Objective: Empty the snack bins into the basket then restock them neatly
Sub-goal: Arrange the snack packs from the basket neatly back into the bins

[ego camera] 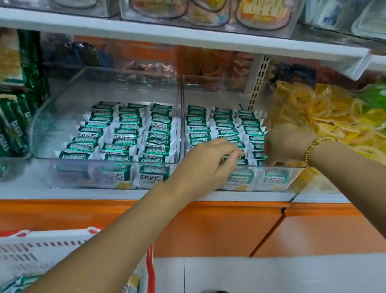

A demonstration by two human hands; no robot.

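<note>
Bin [221,94]: packets [224,123] in 3 neat rows, restock judged nr done. L hand [210,159] pinches packets, prob. squaring mid row. R hand [281,145] curled at end row, grip: cannot tell. Basket [151,280]: few left.

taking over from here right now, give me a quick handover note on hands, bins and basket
Left hand: in the right bin, fingers curled over the front of the middle row; grip unclear.
Right hand: same bin, fingers down on the front of the right-side row; grip unclear.
Packets: three neat rows in the left bin and three in the right bin, whose front ends are hidden by the hands.
Basket: on the floor, a few packets in it.
Done: both bins look largely restocked.
Left: probably tidy the right bin's front and shelve what is in the basket.
</note>
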